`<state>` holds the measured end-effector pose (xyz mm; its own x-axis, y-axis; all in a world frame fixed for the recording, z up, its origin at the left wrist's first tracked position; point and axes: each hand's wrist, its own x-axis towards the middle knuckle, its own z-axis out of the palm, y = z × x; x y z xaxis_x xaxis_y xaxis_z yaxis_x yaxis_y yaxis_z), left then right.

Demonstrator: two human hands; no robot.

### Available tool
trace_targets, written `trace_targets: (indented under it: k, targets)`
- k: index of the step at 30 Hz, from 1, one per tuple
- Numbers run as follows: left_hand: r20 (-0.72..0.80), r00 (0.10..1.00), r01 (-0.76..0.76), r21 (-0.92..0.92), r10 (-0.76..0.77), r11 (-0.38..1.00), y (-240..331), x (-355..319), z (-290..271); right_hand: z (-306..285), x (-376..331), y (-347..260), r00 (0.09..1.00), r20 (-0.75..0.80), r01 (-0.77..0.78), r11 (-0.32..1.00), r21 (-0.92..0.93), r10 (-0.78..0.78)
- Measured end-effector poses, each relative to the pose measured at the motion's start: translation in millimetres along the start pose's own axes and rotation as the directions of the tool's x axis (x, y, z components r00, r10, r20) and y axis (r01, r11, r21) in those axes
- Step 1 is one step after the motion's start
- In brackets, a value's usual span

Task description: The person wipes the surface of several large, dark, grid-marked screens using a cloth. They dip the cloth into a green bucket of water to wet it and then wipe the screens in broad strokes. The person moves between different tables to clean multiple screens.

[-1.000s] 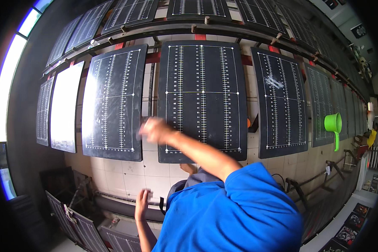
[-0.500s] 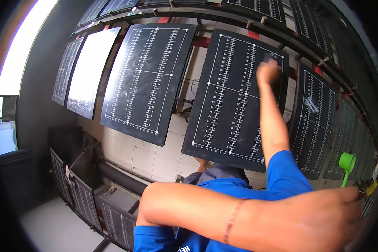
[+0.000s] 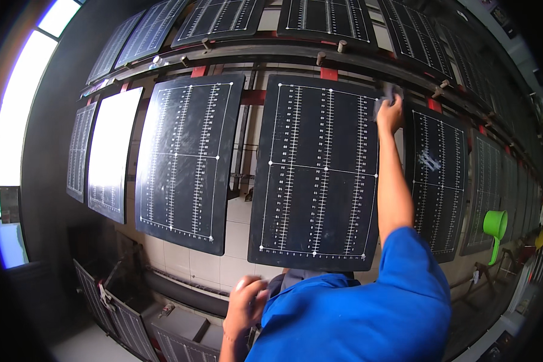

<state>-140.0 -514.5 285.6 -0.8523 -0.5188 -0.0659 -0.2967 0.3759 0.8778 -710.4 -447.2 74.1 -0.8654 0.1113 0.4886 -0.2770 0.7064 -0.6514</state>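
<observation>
My right arm, in a blue sleeve, reaches up along the right edge of a black board (image 3: 289, 211) with white lines, dots and scales. At that board's far right corner my right hand (image 3: 391, 113) grips a dark, crumpled cloth (image 3: 382, 106). My left hand (image 3: 246, 300) is raised at the lower left, apart from the boards, near the board's front edge. Its fingers are curled in; whether anything is inside them is hidden. To the right lies a similar black board (image 3: 437, 199) with a whitish smear (image 3: 429, 160).
More marked boards, such as this scuffed one (image 3: 184, 169), stand in rows on both sides of a dark rail (image 3: 271, 48) with short pegs. A green dipper (image 3: 495, 224) is at the right. Boards (image 3: 184, 344) lean at the lower left, beside a dark roller (image 3: 181, 289).
My left hand has swung from the lower right back to the lower left. My right hand has moved slightly outward to the board's corner. The view has shifted, showing more of the far row.
</observation>
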Motion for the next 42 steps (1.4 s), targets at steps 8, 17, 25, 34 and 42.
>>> trace_targets:
  k: [8,17,25,34,42]
  targets:
    - [-0.141,0.925,0.341,-0.106,-0.354,0.934,-57.2,-24.8,25.7,105.5,-189.7,-233.8,0.383,0.718,0.132,0.804,0.58,-0.581]
    - [-0.236,0.298,0.764,-0.522,-0.925,0.38,-201.6,-383.5,104.2,23.2,-60.5,-127.4,0.84,0.543,-0.334,0.772,0.541,-0.018]
    - [-0.122,0.414,0.876,-0.217,-0.902,0.431,-214.5,-366.6,115.4,127.1,-95.6,-174.5,0.89,0.453,-0.09,0.952,0.291,-0.055]
    - [-0.355,0.233,0.608,-0.673,-0.905,0.42,-217.7,-312.1,63.4,-31.2,-311.8,-197.6,0.42,0.585,0.393,0.72,0.572,-0.694]
    - [-0.091,0.262,0.791,-0.55,-0.961,0.268,-212.1,-304.5,90.9,-175.8,-441.0,-155.3,-0.25,0.23,-0.209,0.285,0.936,-0.94]
